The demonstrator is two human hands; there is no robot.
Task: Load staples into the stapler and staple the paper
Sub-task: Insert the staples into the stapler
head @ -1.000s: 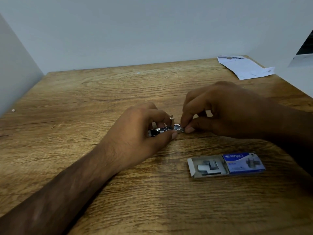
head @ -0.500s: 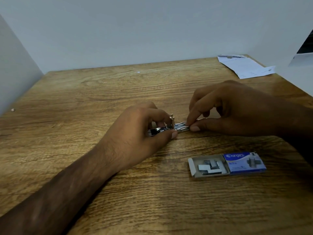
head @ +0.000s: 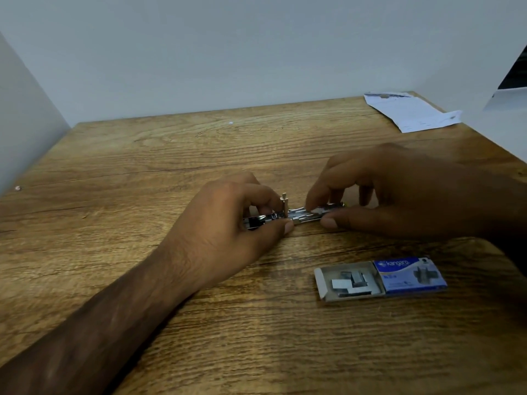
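Note:
A small metal stapler [head: 299,216] lies opened out flat on the wooden table [head: 171,155], with its pusher tab standing up in the middle. My left hand [head: 228,220] grips its left half between thumb and fingers. My right hand [head: 399,192] pinches the right half, thumb and forefinger on the staple channel; a pale strip shows between those fingertips, and whether it is staples I cannot tell. The open blue staple box [head: 380,277] lies in front of my right hand, with several loose staple strips in its tray. The paper [head: 410,111] lies at the far right corner.
White walls close off the table at the back, left and right. A tiny pale speck [head: 18,188] lies near the left edge.
My right hand has slid to the right along the stapler, uncovering more of the metal channel. My left hand has held still on the stapler's left half.

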